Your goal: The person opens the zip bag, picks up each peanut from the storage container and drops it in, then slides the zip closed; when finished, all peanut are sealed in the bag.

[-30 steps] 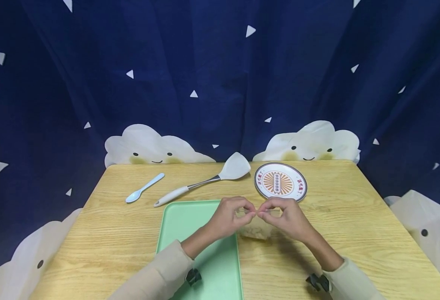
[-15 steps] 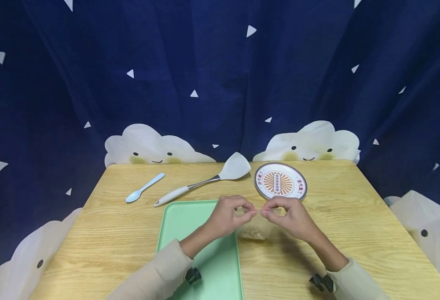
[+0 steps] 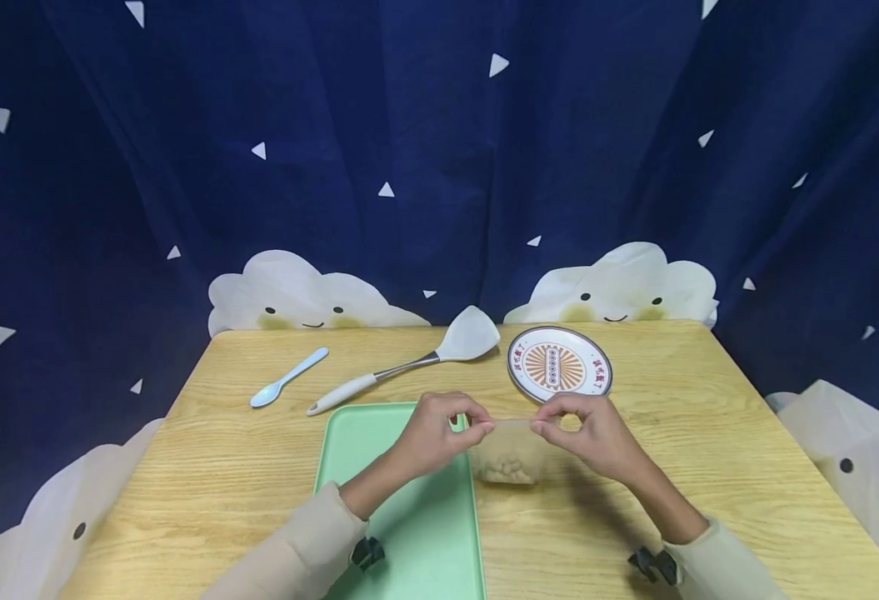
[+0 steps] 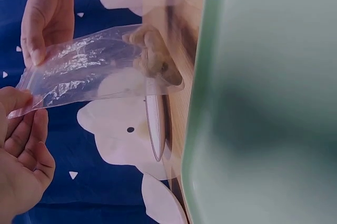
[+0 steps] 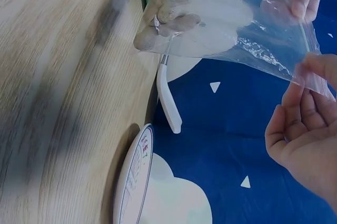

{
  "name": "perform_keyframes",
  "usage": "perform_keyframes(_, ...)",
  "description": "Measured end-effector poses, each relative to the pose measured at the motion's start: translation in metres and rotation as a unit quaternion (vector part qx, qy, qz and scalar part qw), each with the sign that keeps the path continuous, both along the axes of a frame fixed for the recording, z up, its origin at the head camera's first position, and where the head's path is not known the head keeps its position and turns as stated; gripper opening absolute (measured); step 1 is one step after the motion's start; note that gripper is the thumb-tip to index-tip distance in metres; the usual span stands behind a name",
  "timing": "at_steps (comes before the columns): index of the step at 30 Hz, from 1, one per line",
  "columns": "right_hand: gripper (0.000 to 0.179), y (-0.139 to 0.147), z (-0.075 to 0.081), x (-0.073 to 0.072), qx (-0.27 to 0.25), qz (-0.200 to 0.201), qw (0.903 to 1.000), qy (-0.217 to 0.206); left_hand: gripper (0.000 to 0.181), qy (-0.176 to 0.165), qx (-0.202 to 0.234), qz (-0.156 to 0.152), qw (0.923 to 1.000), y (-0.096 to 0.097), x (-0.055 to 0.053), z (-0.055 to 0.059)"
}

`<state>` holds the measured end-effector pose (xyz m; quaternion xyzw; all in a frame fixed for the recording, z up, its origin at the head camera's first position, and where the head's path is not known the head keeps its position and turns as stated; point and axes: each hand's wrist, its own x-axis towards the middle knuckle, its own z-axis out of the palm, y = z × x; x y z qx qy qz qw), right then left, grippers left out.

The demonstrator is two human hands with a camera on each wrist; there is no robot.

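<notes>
A clear zip-lock bag (image 3: 510, 465) hangs upright between my hands, with several tan lumps that look like unshelled peanuts (image 5: 171, 13) at its bottom. With thumb and fingertips, my left hand (image 3: 437, 433) pinches one end of the bag's top edge. The other end is pinched by my right hand (image 3: 591, 437). A stretch of top edge shows between the two pinches, and the sealing strip runs along it in the wrist views. Whether the seal is parted, I cannot tell. Beneath my left forearm lies a green tray (image 3: 432, 542).
Behind the tray, a white-headed spatula (image 3: 471, 335) lies slantwise on the wooden table (image 3: 709, 467). A light blue spoon (image 3: 289, 377) is to its left. Beyond my right hand sits a round plate (image 3: 559, 367) with an orange ray pattern. A dark blue curtain (image 3: 439, 125) hangs behind.
My hands have drawn apart along the bag's top edge, from fingertips almost touching to a visible gap. The left hand has shifted left and the right hand slightly right.
</notes>
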<state>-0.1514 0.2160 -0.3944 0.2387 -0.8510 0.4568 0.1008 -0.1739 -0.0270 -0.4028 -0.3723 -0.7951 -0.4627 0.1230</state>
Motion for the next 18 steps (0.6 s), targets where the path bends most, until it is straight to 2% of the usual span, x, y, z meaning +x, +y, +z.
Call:
perform_keyframes(8,0.012,0.004,0.002,0.002,0.0,-0.003,0.9999,0.01,0.004,0.001,-0.01,0.008,0.9999,-0.006,0.001,0.001)
perform_keyframes(18,0.01,0.012,0.004,0.004,0.013,-0.023,0.9996,0.012,0.005,0.001,-0.001,0.02,0.9998,-0.012,0.003,0.001)
